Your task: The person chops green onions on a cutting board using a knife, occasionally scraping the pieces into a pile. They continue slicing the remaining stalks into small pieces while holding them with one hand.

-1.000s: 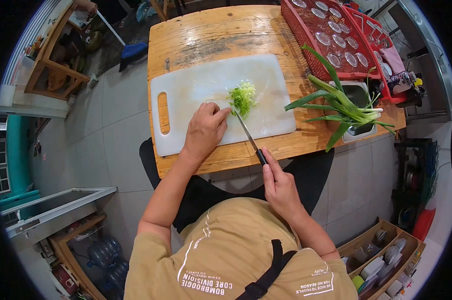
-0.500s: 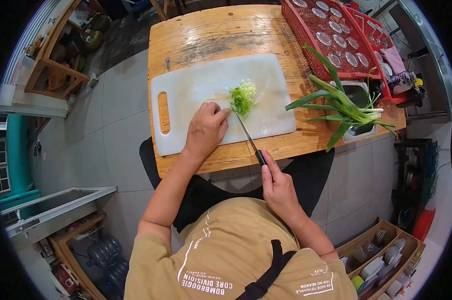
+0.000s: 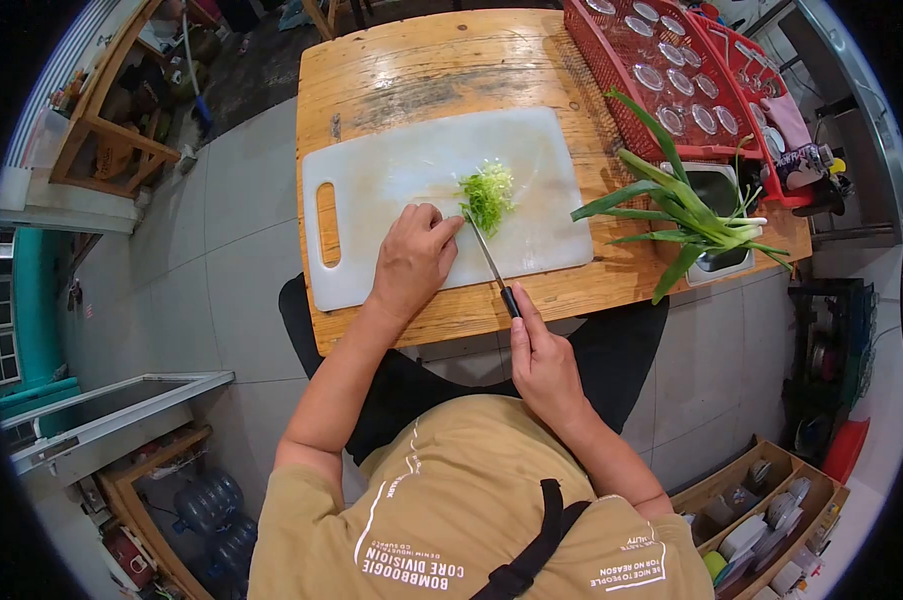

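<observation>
My right hand (image 3: pixel 549 370) grips the black handle of a kitchen knife (image 3: pixel 489 255). Its blade points up and to the left, with the tip beside my left fingertips. My left hand (image 3: pixel 415 255) rests on the white cutting board (image 3: pixel 372 190) with its fingers curled and pinched on a green onion, mostly hidden under them. Just right of those fingertips lies a small heap of finely sliced green onion (image 3: pixel 488 196). Whole green onions (image 3: pixel 687 210) lie at the right end of the table, across a metal container (image 3: pixel 717 265).
The board lies on a wooden table (image 3: pixel 412 60). A red plastic basket (image 3: pixel 622 75) with upturned glasses stands at the back right, another red basket beyond it. Below right, a wooden crate (image 3: pixel 762 480) holds dishes. Water bottles (image 3: pixel 209 503) stand at the lower left.
My right hand and the knife have shifted slightly up and left, the blade closer to my left fingertips. My left hand has barely moved. A hose-like object now shows at the upper left.
</observation>
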Demonstrator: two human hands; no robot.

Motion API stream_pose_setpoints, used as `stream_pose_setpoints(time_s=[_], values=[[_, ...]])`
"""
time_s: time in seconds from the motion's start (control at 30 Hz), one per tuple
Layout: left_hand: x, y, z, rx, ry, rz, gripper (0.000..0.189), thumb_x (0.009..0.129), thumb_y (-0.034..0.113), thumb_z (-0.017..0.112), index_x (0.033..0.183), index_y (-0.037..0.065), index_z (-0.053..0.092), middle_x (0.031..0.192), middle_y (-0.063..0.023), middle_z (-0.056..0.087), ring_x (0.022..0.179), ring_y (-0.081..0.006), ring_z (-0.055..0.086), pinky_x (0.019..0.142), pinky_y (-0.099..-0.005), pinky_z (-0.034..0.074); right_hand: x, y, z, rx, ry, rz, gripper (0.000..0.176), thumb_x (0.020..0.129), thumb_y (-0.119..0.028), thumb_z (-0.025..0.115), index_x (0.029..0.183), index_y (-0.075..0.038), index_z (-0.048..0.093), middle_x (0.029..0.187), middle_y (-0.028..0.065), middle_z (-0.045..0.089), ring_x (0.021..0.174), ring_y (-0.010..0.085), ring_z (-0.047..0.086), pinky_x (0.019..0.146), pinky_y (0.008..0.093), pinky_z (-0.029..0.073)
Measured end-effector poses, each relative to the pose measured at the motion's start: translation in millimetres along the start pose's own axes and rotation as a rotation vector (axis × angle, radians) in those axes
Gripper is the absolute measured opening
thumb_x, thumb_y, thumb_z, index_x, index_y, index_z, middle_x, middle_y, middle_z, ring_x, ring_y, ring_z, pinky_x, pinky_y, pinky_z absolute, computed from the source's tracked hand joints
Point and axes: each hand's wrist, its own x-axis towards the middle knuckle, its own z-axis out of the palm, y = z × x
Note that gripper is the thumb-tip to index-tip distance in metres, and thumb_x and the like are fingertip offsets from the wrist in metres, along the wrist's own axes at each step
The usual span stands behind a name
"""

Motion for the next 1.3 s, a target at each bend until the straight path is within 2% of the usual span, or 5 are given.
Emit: stream_pose_setpoints(time_s=[0.43, 0.87, 0.93, 1.03, 1.3], values=[[-1, 1, 3, 0.011, 0.011, -0.003, 0.027, 0.087, 0.003, 0.079, 0.113, 0.009, 0.080, 0.096, -0.0089, 0.063, 0.098, -0.0292, 0.065, 0.086, -0.0425, 0.057, 0, -8, 2, -0.351, 0.013, -0.094, 0.060, 0.111, -0.019, 0.061, 0.169, -0.007, 0.047, 0.070, 0.0173, 0.070, 0.061, 0.0391, 0.070, 0.059, 0.0504, 0.057], [-2, 1, 3, 0.021, 0.028, 0.012, 0.026, 0.087, 0.002, 0.078, 0.112, 0.009, 0.079, 0.097, -0.0085, 0.063, 0.099, -0.0294, 0.065, 0.086, -0.0424, 0.057, -14, -4, -17, -0.033, -0.015, 0.018, 0.054, 0.115, -0.018, 0.056, 0.167, -0.006, 0.048, 0.070, 0.0257, 0.066, 0.063, 0.0470, 0.068, 0.063, 0.0562, 0.053], [-2, 2, 2, 0.018, 0.028, 0.006, 0.025, 0.087, 0.002, 0.078, 0.111, 0.009, 0.080, 0.097, -0.0086, 0.063, 0.098, -0.0296, 0.064, 0.086, -0.0426, 0.057, -14, -4, -13, 0.011, 0.047, -0.058, 0.051, 0.117, -0.015, 0.055, 0.167, -0.008, 0.049, 0.062, 0.0172, 0.052, 0.051, 0.0296, 0.059, 0.056, 0.0410, 0.049], [-3, 1, 4, 0.014, 0.032, 0.002, 0.025, 0.087, 0.002, 0.078, 0.110, 0.009, 0.080, 0.097, -0.0088, 0.063, 0.097, -0.0297, 0.064, 0.085, -0.0428, 0.057, -10, -6, -12, 0.004, -0.005, -0.015, 0.055, 0.115, -0.018, 0.056, 0.168, -0.007, 0.047, 0.071, 0.0256, 0.067, 0.064, 0.0469, 0.068, 0.063, 0.0557, 0.054], [-4, 0, 3, 0.009, 0.026, 0.006, 0.027, 0.086, 0.003, 0.078, 0.113, 0.010, 0.081, 0.097, -0.0086, 0.063, 0.098, -0.0295, 0.064, 0.087, -0.0420, 0.056, 7, 1, 3, -0.195, 0.028, -0.097, 0.058, 0.113, -0.018, 0.060, 0.169, -0.010, 0.047, 0.071, 0.0241, 0.068, 0.065, 0.0457, 0.070, 0.064, 0.0549, 0.056]])
